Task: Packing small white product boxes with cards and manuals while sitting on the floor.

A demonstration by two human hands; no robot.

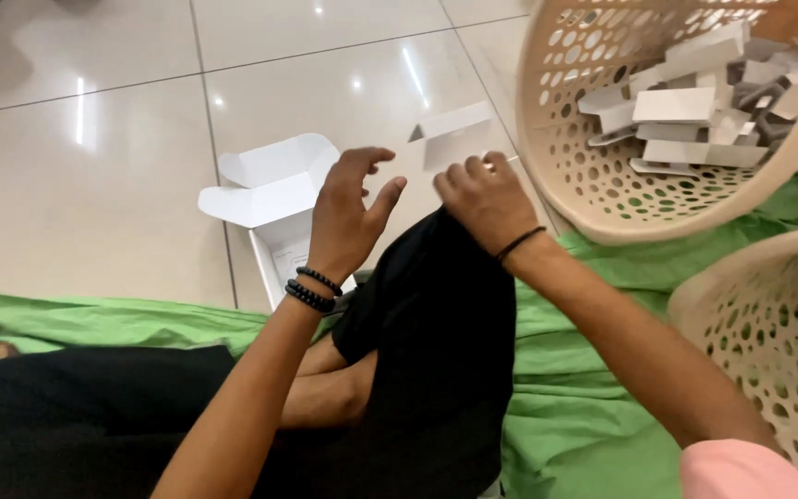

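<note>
The left hand [344, 217] hovers with fingers spread wide over an unfolded white carton [274, 189] on the tiled floor [94, 185]; the right hand [482, 194] is curled closed, holding nothing visible. A perforated beige basket [574, 139] (tipped sideways) holds white boxes [685, 106].

Your one camera sits on your head and looks steeply down and forward, close over your left hand [344, 217] and right hand [484, 196], past the green cloth [584, 407] to the tiled floor [85, 185], with the perforated basket [565, 139] at upper right.
</note>
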